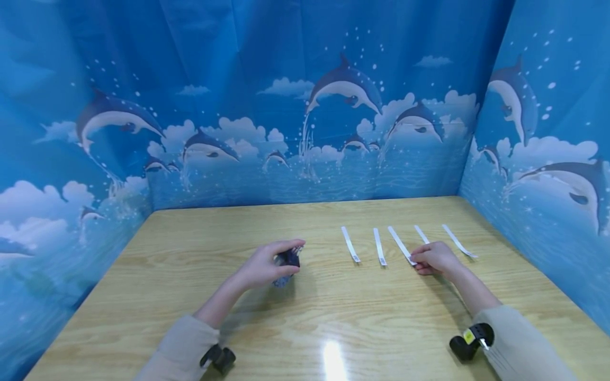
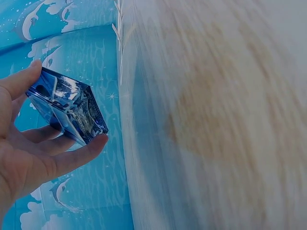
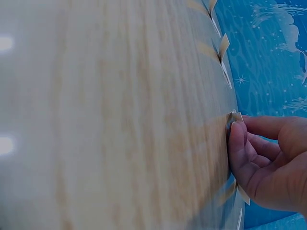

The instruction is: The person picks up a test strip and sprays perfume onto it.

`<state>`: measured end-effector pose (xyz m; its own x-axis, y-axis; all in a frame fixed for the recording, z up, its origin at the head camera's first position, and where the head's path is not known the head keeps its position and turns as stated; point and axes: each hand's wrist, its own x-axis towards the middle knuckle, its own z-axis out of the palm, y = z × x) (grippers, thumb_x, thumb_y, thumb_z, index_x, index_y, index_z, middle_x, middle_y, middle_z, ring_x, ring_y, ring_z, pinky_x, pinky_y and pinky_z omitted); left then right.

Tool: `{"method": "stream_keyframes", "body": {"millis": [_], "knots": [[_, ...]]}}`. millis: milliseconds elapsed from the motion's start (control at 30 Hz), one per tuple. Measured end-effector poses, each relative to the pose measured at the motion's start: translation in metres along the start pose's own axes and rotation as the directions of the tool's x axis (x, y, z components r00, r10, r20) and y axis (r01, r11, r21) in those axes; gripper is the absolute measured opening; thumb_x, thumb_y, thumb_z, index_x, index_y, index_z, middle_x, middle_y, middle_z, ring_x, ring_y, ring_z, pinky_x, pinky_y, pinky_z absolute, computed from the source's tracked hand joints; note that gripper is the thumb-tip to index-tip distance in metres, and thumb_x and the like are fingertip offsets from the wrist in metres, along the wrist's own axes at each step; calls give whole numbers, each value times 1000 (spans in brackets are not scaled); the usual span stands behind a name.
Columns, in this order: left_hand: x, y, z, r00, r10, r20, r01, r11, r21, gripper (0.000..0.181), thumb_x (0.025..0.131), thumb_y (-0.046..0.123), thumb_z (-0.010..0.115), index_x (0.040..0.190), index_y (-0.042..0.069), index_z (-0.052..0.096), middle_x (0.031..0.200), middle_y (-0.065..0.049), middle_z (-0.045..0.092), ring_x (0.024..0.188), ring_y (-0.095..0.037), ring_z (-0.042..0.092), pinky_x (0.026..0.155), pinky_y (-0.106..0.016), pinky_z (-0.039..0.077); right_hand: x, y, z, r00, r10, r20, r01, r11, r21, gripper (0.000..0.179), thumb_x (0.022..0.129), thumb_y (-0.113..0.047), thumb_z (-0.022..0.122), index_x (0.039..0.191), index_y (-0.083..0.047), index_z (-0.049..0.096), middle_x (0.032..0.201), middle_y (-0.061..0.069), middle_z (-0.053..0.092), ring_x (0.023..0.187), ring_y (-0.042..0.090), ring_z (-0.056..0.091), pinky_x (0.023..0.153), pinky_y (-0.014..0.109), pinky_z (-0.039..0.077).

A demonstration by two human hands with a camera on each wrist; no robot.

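In the head view my left hand [image 1: 265,265] grips a blue faceted glass bottle [image 1: 288,257] left of the strips. The left wrist view shows the same see-through bottle [image 2: 72,106] tilted, between thumb and fingers. My right hand [image 1: 436,257] pinches the near end of a white paper strip [image 1: 399,243], the middle one of a row. Two more paper strips lie left of it, the nearer one [image 1: 379,246] and the outer one [image 1: 350,243]. Behind my right hand another strip [image 1: 421,233] is partly hidden. The rightmost strip [image 1: 458,241] has its near end curled up.
All of this is on a wood-grain table [image 1: 295,328], which shows a bright glare spot near its front. A blue dolphin-print curtain [image 1: 267,95] hangs along the back and both sides. Each sleeve carries a black wrist camera, like the right one [image 1: 469,343].
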<state>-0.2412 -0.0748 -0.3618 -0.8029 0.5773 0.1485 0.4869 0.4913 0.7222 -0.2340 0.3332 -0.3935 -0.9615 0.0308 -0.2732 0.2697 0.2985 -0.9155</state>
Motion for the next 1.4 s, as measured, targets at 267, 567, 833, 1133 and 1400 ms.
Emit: {"method": "stream_keyframes", "body": {"millis": [267,567,833,1133,1400], "knots": [[0,-1,0,1000,3,0,-3,1000,-3,56,84,19,69,136,24,49,138,2,46,126,-23,42,100,-43,38,-1,-1,-1,1000,1,-18,-1,1000,-1,15,87,4,57,97,14,56,64,2,61,55,8,59,56,23,54],[-1,0,0,1000,-11,5,11,1000,1,56,85,19,69,136,25,48,139,1,46,126,-24,42,99,-44,38,-4,-1,-2,997,-49,-57,42,992,-118,25,85,1,57,102,20,54,66,1,61,57,6,57,57,22,53],[-1,0,-1,1000,-25,5,25,1000,-3,56,85,17,69,136,26,49,138,2,46,126,-24,41,100,-45,37,-7,-6,-2,996,-74,-57,66,989,-135,23,86,-3,59,97,16,57,66,0,60,57,6,57,55,23,53],[-2,1,-2,999,-36,8,36,999,10,56,84,22,70,136,28,48,138,2,46,126,-24,41,100,-45,38,-8,-15,11,996,-65,-53,55,985,-163,27,87,-7,61,100,16,56,64,1,60,55,8,58,54,27,54],[-3,1,-3,1000,-31,6,31,999,20,57,85,24,69,137,28,47,138,1,46,125,-25,42,99,-46,39,-9,-24,26,996,-90,-12,87,983,-162,24,87,-5,60,100,15,56,64,5,62,54,9,59,53,26,54]]}}
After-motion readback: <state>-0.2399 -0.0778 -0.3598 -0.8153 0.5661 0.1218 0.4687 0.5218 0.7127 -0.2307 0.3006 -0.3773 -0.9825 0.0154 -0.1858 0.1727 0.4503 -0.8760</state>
